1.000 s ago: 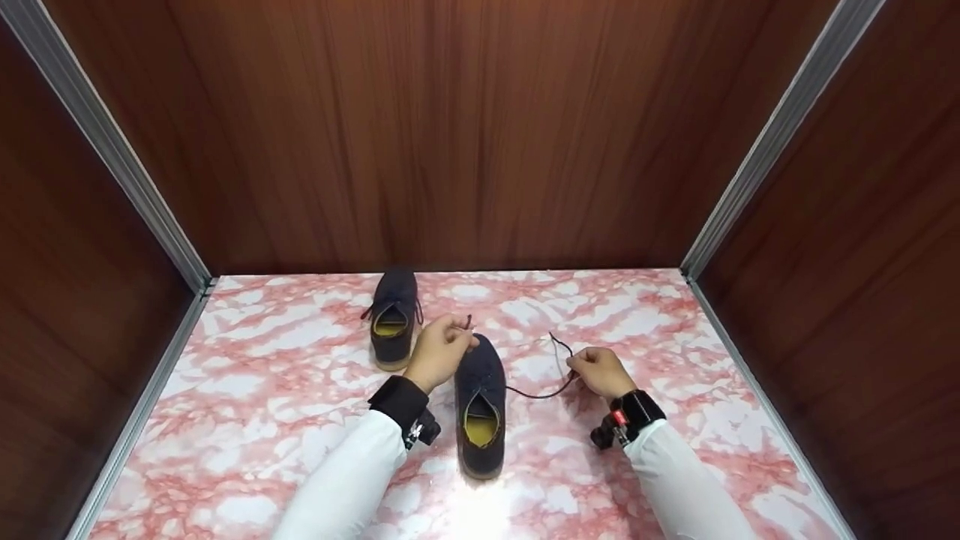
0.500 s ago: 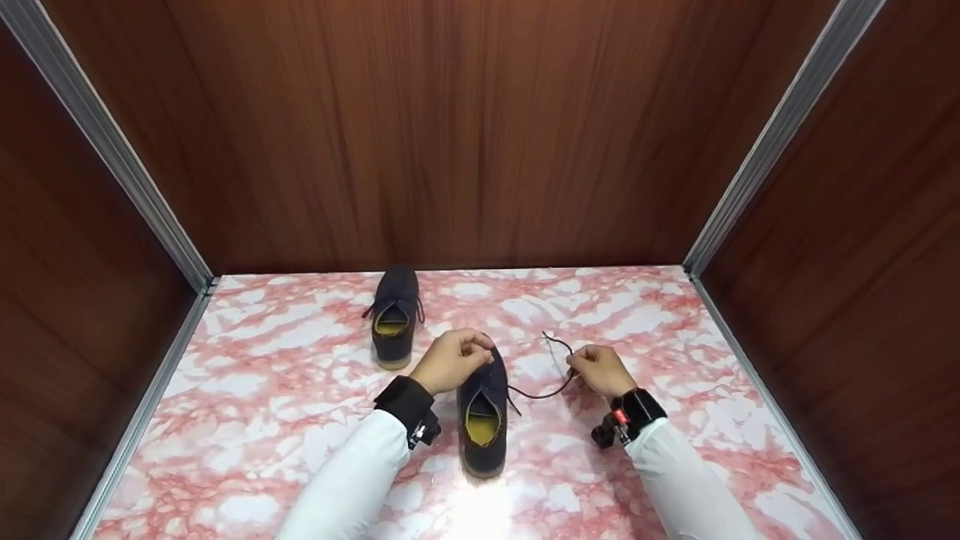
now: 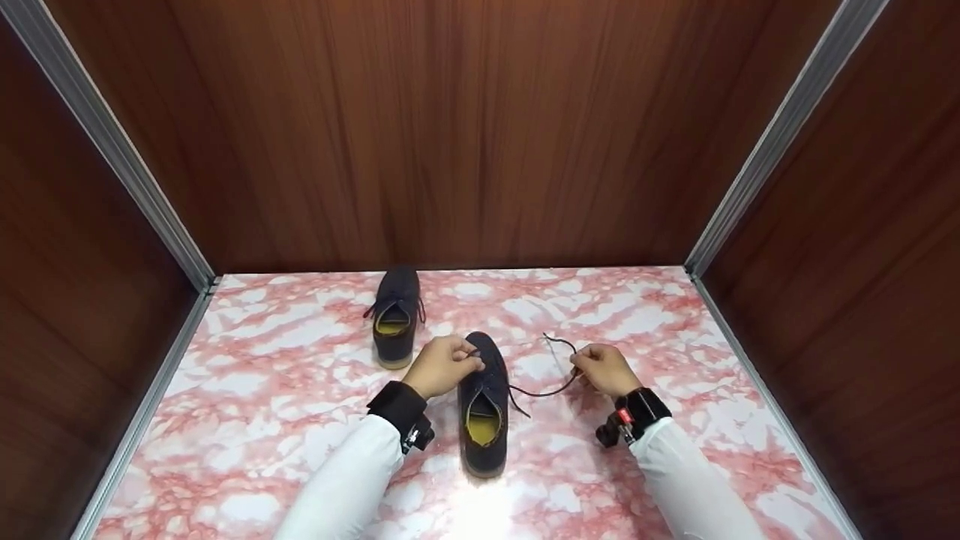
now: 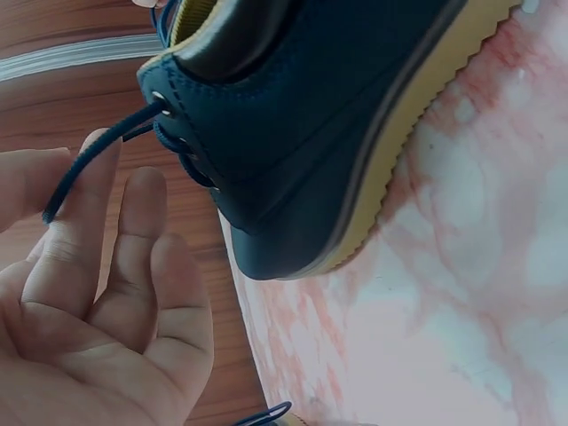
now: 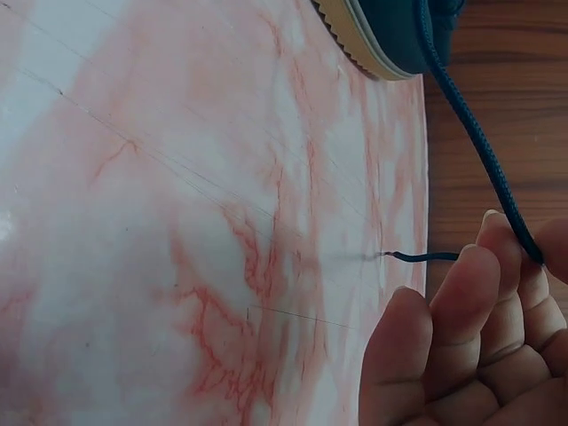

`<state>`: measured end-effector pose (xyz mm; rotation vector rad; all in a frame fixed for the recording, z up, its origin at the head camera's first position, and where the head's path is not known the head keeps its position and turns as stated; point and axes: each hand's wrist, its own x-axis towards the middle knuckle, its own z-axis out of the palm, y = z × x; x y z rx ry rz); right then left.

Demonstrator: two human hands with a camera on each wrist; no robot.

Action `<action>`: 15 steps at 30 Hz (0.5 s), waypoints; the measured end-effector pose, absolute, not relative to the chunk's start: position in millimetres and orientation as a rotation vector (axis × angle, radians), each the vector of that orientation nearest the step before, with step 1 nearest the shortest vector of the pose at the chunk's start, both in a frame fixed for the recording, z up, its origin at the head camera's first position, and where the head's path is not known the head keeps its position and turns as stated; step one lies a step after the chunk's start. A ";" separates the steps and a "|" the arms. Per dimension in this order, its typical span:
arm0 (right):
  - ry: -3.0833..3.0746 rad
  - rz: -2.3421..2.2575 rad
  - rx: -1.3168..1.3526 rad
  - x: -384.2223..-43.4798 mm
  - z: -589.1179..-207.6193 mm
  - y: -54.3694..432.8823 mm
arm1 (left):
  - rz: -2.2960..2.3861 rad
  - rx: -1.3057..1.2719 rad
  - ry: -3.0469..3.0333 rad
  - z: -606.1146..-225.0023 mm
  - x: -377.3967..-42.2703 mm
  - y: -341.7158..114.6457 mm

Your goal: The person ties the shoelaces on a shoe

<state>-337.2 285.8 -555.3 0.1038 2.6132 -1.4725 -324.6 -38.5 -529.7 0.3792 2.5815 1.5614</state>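
A dark blue shoe (image 3: 480, 450) with a yellow insole stands in front of me, toe pointing away. My left hand (image 3: 442, 367) is over the left side of its front. In the left wrist view, a dark blue shoelace (image 4: 84, 160) runs from an eyelet across the index finger, pinched against the thumb; the other fingers are loosely bent. Off to the shoe's right, my right hand (image 3: 606, 370) pinches the lace (image 5: 479, 146) between thumb and index finger. Its free end (image 3: 547, 337) sticks out beyond that hand. Another lace length (image 3: 519, 406) trails beside the shoe opening.
A matching shoe (image 3: 394, 345) with its lace hanging at both sides stands farther back on the left. The red and white marbled tabletop (image 3: 255, 420) meets brown wood-grain panels (image 3: 450, 135) at the back and sides, with grey metal rails in the corners.
My left hand has drawn back from the shoe's toe toward its lacing. A lace length has appeared at the shoe's right side and swung outward. The right hand barely moves.
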 end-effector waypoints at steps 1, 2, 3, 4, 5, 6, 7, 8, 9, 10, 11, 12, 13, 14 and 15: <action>2.612 -1.474 0.100 -337.1 -554.4 285.8 | 1.569 0.375 2.573 -530.6 -324.3 -38.9; 2.610 -1.478 0.101 -337.1 -553.6 285.9 | 1.578 0.372 2.562 -531.1 -323.8 -39.2; 2.610 -1.481 0.104 -337.1 -552.9 285.9 | 1.584 0.375 2.554 -531.9 -323.6 -39.5; 2.614 -1.477 0.099 -337.0 -552.2 286.0 | 1.590 0.378 2.549 -532.7 -323.3 -39.8; 2.619 -1.474 0.097 -336.9 -551.7 286.2 | 1.599 0.382 2.539 -533.5 -323.0 -40.0; 2.625 -1.468 0.092 -336.9 -551.2 286.4 | 1.603 0.385 2.531 -534.4 -322.6 -40.2; 2.626 -1.471 0.099 -336.8 -550.8 286.8 | 1.604 0.388 2.530 -535.3 -322.2 -40.4; 2.629 -1.470 0.100 -336.8 -550.6 286.9 | 1.606 0.390 2.527 -536.0 -321.7 -40.5; 2.634 -1.463 0.091 -336.8 -550.2 287.0 | 1.607 0.393 2.529 -537.0 -321.3 -40.6; 2.638 -1.460 0.080 -336.7 -549.8 287.0 | 1.612 0.392 2.528 -537.8 -320.8 -40.4; 2.634 -1.463 0.080 -336.8 -549.3 286.8 | 1.622 0.394 2.526 -538.9 -320.3 -40.3; 2.624 -1.473 0.081 -337.0 -548.7 286.4 | 1.631 0.401 2.528 -540.0 -319.9 -40.0; 2.613 -1.485 0.085 -337.1 -548.0 285.9 | 1.646 0.404 2.525 -541.0 -319.5 -39.6; 2.606 -1.492 0.086 -337.5 -547.2 285.4 | 1.666 0.410 2.521 -542.0 -319.0 -39.0; 2.596 -1.498 0.082 -337.8 -546.1 285.0 | 1.685 0.412 2.516 -543.1 -318.6 -38.4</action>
